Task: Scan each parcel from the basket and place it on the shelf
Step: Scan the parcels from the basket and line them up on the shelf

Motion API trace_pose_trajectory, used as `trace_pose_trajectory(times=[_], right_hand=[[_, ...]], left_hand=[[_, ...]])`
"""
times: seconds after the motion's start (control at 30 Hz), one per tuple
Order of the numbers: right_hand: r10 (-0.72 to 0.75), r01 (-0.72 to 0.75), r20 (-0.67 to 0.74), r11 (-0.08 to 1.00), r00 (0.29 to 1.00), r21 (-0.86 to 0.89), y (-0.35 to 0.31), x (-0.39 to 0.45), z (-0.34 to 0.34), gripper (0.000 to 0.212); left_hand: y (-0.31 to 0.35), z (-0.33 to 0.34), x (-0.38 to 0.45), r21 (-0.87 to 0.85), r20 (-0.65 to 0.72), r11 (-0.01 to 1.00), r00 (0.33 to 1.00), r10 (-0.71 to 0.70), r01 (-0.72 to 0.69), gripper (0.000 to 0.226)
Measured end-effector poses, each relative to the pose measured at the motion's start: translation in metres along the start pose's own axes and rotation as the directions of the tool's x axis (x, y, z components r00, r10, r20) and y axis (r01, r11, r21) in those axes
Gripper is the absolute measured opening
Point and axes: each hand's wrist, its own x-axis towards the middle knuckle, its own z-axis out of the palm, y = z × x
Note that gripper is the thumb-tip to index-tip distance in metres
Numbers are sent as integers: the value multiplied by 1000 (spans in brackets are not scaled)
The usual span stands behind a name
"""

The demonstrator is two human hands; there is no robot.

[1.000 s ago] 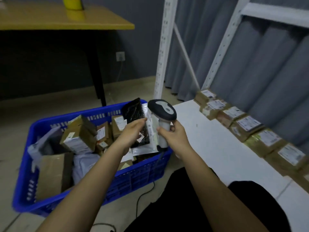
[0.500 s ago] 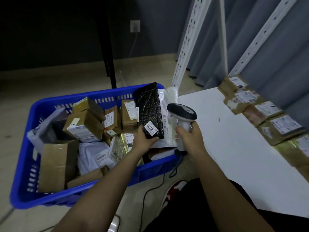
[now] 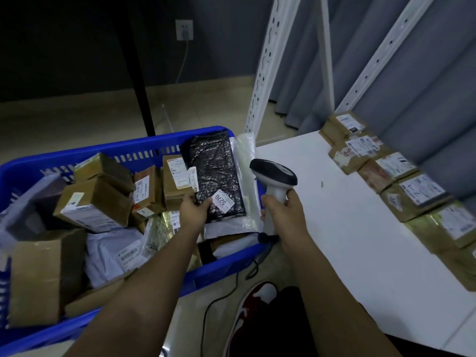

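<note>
Floor: blue basket (image 3: 31, 168) holds cardboard boxes (image 3: 92, 202), black parcel (image 3: 216, 176).

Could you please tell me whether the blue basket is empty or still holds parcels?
Still holds parcels: the basket has many boxes and bags piled inside.

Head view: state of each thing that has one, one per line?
Left hand: grips the black parcel's near end.
Right hand: grips the scanner's handle.
Black parcel: held over the basket, label up.
Barcode scanner: upright, head toward the parcel.
Blue basket: holds many parcels.
Shelf: parcels in a row at its back.
</note>
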Motion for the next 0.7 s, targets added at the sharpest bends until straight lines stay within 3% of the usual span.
trace_pose_trajectory(times=[0.1,0.3,0.43,0.6,0.7], right_hand=[[23,-20,-34,997,999,76,1,2,-3,27],[57,-28,-139,978,989,205,2,1,-8,22],[93,-56,-144,969,985,241,4,-7,-12,21],[67,-36,-119,969,991,244,-2,-23,-20,21],[32,7,-129,956,991,293,-11,-35,-32,23]], left_hand=[[10,4,-9,-72,4,992,995,102,-102,14],[35,-10,-24,-93,-67,941,945,319,-325,23],[60,-34,-28,71,-52,851,850,524,-520,27],[89,-56,-39,141,-112,826,820,561,-546,33],[105,-64,-54,185,-116,748,742,661,-638,33]])
